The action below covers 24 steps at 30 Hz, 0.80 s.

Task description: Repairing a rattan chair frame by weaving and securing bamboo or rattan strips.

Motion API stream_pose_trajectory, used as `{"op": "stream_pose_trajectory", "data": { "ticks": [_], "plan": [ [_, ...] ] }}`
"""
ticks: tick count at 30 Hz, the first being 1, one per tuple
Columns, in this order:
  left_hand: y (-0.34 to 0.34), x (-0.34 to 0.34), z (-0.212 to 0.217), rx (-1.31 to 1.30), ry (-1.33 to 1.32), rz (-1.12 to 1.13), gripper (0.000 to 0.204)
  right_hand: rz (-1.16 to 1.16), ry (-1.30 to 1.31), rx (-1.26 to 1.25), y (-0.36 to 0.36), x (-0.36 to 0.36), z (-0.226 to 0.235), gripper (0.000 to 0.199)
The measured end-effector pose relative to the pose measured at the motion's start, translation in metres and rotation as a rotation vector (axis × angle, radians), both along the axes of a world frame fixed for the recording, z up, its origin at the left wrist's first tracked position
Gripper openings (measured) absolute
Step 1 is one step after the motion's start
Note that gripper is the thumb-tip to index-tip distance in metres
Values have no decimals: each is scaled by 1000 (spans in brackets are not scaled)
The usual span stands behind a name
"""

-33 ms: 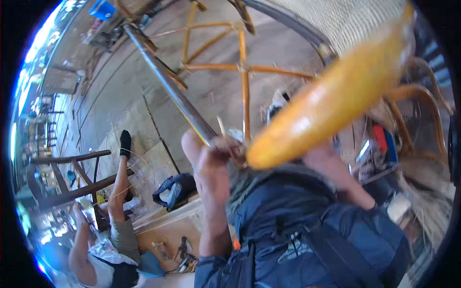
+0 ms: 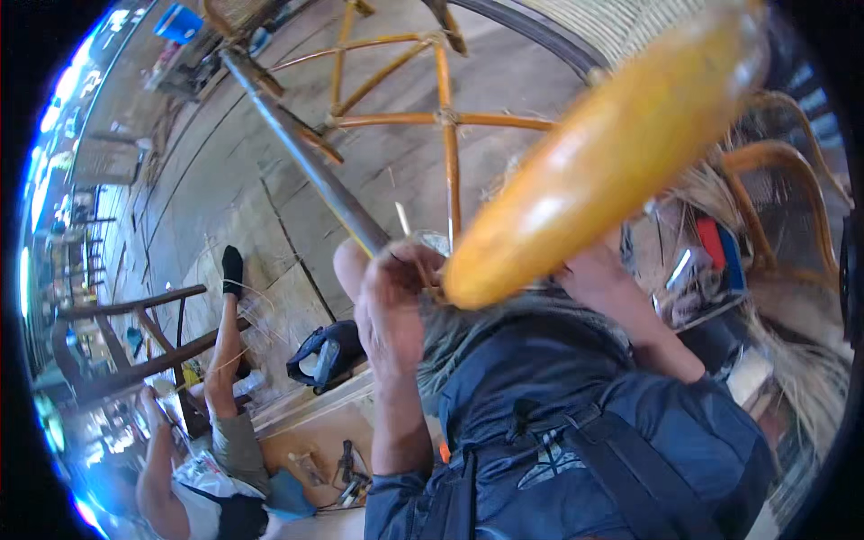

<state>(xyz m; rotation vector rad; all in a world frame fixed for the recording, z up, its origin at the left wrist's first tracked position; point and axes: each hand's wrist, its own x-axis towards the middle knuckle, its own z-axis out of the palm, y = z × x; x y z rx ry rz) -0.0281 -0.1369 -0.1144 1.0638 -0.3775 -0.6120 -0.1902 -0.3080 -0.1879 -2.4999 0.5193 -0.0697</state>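
Observation:
My left hand (image 2: 391, 301) is closed, its fingers pinched on a thin cane strip. A pale end of the cane strip (image 2: 402, 219) pokes up above the knuckles. Beside these fingers lies the lower end of a long dark pole (image 2: 310, 166). A thick, glossy yellow-orange pole (image 2: 585, 171) crosses close in front, blurred and large, with its near end by my left fingertips. My right hand (image 2: 589, 274) is partly behind this pole, and its fingers are hidden. Beyond my hands stretches a lashed frame of orange-brown rattan poles (image 2: 447, 119).
At the lower left a co-worker (image 2: 202, 490) sits beside a dark wooden chair frame (image 2: 135, 360). A dark bag (image 2: 328, 355) and tools (image 2: 346, 463) lie near my left arm. To the right are a curved rattan piece (image 2: 792, 166), a red-and-blue object (image 2: 715, 243) and loose fibres (image 2: 792, 378).
The view has shifted slightly, so the poles and frame sit a little further left and up. My left hand has moved slightly left and still pinches the strip.

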Motion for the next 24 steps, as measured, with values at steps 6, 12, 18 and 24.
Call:
{"op": "stream_pose_trajectory", "data": {
  "ticks": [6,12,18,24],
  "plan": [
    [8,31,-36,759,-855,-187,33,-198,55,187,0,10,-5,20],
    [-7,41,-21,692,-961,-466,38,-300,-363,302,10,9,-12,21],
    [10,95,-30,573,-733,-768,51,-367,-421,678,33,19,-5,29],
    [-25,98,-55,759,-1263,-1056,57,-421,-447,679,39,20,-9,26]
  ]
}}
